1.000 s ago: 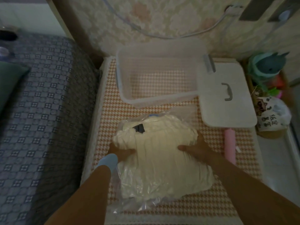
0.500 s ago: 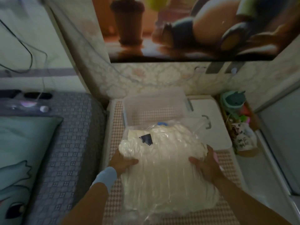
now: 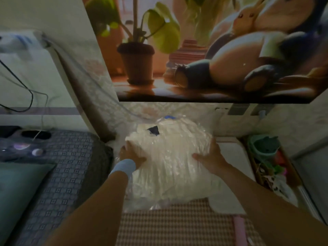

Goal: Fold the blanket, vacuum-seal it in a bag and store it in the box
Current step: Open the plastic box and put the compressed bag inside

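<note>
A clear vacuum bag holding the folded cream blanket (image 3: 170,157) is lifted off the houndstooth mat (image 3: 177,224). It has a black label and a blue valve at its far end. My left hand (image 3: 130,154), with a light blue wristband, grips the bag's left side. My right hand (image 3: 209,157) grips its right side, fingers curled under the edge. The bag hides the clear storage box behind it. The box's white lid (image 3: 230,176) lies to the right.
A grey patterned bed (image 3: 58,174) with a teal pillow runs along the left. A pink cylinder (image 3: 239,229) lies on the mat at lower right. A cluttered wooden tray (image 3: 271,167) with a teal cup stands at right. A large poster (image 3: 204,50) hangs on the wall.
Both hands have raised the bagged blanket from the mat and carried it forward over the box. The view has tilted up toward the wall.
</note>
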The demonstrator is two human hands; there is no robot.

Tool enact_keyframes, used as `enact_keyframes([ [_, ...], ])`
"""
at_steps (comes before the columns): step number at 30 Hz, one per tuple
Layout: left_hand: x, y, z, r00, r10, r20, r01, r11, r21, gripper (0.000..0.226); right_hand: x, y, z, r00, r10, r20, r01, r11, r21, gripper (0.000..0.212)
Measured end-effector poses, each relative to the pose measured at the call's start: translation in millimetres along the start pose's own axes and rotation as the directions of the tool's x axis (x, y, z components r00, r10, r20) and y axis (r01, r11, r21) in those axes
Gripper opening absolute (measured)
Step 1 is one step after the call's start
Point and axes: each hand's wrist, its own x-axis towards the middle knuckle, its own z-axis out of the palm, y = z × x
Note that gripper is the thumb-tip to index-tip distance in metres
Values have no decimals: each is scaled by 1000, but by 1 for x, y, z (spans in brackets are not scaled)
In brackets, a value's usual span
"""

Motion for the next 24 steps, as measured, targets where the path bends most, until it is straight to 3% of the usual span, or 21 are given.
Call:
enact_keyframes([
  [2,12,-9,29,988,55,147,-85,974,211,98,18,12,15,988,21,150,30,945,-327,121],
  [4,8,-16,48,963,111,245,-175,950,257,94,22,17,20,980,15,199,69,910,-409,104],
  [6,11,-25,57,960,114,255,-175,957,232,95,22,13,19,988,-62,142,103,947,-304,89],
  [8,17,-26,56,967,106,230,-165,952,258,94,23,14,10,993,-98,-59,96,995,-30,67],
  [9,21,-24,54,975,107,197,-161,945,285,91,27,16,6,987,-50,-151,63,994,85,64],
  [10,23,-19,50,983,113,148,-155,939,309,87,27,19,3,981,49,-186,-18,986,165,74],
  [12,28,-5,44,986,142,85,-162,933,320,91,28,26,1,964,262,-36,-242,929,279,105],
  [14,34,4,42,989,110,103,-137,945,298,107,30,32,3,926,337,170,-377,827,416,108],
  [18,48,-12,47,986,-145,83,143,989,25,127,25,44,10,902,309,302,-419,793,441,117],
  [21,49,-31,54,981,-162,104,164,986,-8,126,16,58,23,898,244,366,-389,829,401,98],
  [24,41,-39,53,987,-139,86,145,987,-65,131,-1,71,33,922,209,326,-339,841,422,101],
])
